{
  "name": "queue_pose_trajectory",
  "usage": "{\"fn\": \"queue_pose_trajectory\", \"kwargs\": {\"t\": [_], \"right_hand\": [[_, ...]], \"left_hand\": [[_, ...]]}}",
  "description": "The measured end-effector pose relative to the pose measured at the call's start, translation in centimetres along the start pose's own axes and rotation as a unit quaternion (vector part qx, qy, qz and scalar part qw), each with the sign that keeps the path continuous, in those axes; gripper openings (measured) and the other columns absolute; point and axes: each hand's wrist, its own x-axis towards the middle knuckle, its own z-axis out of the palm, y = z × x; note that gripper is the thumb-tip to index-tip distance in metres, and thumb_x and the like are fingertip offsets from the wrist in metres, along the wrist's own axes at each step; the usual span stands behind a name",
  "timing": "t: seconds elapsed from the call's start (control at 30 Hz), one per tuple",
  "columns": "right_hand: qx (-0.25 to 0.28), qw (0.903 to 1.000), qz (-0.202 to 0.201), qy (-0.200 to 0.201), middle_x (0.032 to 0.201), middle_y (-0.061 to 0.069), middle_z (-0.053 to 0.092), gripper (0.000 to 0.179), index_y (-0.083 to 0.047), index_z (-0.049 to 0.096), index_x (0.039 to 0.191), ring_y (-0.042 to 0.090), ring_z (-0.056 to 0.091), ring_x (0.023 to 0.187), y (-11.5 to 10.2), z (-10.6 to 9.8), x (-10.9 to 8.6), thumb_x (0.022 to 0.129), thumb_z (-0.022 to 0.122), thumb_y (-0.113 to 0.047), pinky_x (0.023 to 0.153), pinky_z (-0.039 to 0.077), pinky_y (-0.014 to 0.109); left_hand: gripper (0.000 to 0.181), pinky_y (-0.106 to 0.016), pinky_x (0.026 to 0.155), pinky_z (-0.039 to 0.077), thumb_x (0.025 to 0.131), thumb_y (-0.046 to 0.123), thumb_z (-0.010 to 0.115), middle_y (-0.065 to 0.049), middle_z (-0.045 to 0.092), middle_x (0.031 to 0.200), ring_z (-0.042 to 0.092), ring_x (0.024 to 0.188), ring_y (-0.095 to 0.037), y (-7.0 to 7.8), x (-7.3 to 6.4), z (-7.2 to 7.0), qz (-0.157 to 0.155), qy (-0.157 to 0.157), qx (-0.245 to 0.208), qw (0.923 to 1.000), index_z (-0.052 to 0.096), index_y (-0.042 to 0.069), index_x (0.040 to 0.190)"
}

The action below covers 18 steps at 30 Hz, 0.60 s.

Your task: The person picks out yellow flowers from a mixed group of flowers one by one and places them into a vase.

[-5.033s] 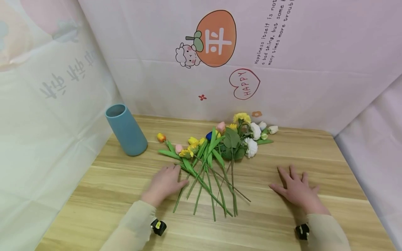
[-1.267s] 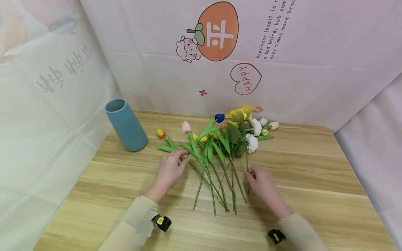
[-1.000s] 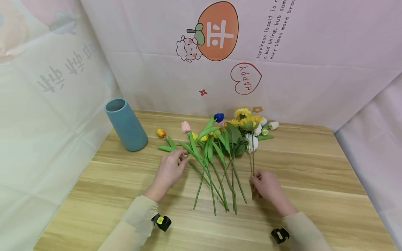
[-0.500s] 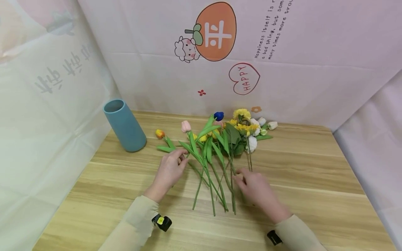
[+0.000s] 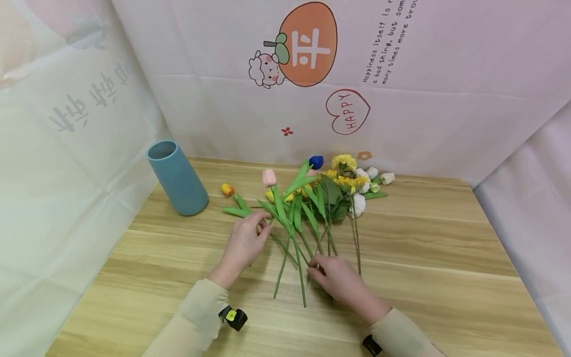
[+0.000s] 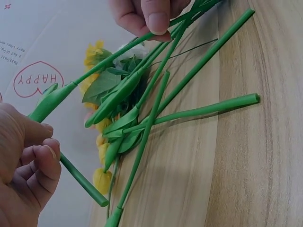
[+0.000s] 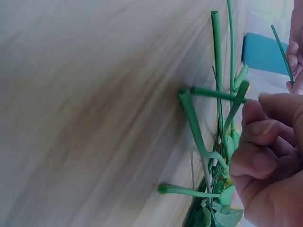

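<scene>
My left hand (image 5: 247, 238) pinches a green tulip stem (image 6: 81, 177) between thumb and fingers, its cut end sticking out below. My right hand (image 5: 341, 281) pinches another tulip stem (image 6: 110, 57) near the lower end of the pile. Just beyond the left hand a pink tulip (image 5: 269, 177) and a blue tulip (image 5: 316, 162) stand out; which bloom belongs to which stem is hard to trace. Crossed stems and leaves lie between the hands. A yellow sunflower (image 5: 351, 182) lies right of them, its stem partly behind the right hand.
A blue vase (image 5: 178, 178) stands upright at the back left. An orange tulip (image 5: 228, 190) lies near it. White flowers (image 5: 358, 205) and yellow blooms (image 5: 343, 161) bunch toward the back cloth (image 5: 214, 114). Wooden table (image 5: 437, 277) surrounds the pile.
The right hand moved a yellow sunflower rightward and let go of it, then came left to another stem. The left hand, pink tulip and blue tulip shifted slightly right.
</scene>
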Motion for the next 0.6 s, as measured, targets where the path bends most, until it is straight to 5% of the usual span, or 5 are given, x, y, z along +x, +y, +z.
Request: {"fn": "queue_pose_trajectory", "kwargs": {"t": [0.27, 0.6], "right_hand": [[0.049, 0.9953, 0.054, 0.064, 0.067, -0.008, 0.054, 0.004, -0.006, 0.069, 0.096, 0.002, 0.042, 0.055, 0.7, -1.6, -0.5, 0.098, 0.066, -0.007, 0.050, 0.042, 0.022], [-0.005, 0.9832, 0.104, 0.150, 0.069, 0.002, 0.063, 0.006, 0.002, 0.068, 0.098, 0.008, 0.052, 0.056, 4.9, -5.7, -1.9, 0.096, 0.067, -0.003, 0.049, 0.044, 0.023]], "left_hand": [[0.023, -0.025, 0.053, 0.046, 0.096, 0.007, 0.071, -0.005, 0.068, 0.090, 0.055, 0.066, -0.012, -1.1, 0.2, -1.1, -0.047, 0.015, -0.018, 0.9986, 0.070, 0.004, 0.119], [0.026, -0.024, 0.049, 0.044, 0.097, 0.007, 0.068, -0.014, 0.070, 0.093, 0.057, 0.063, -0.019, -5.3, 0.4, -4.5, -0.116, 0.086, 0.001, 0.9895, 0.067, -0.002, 0.122]]}}
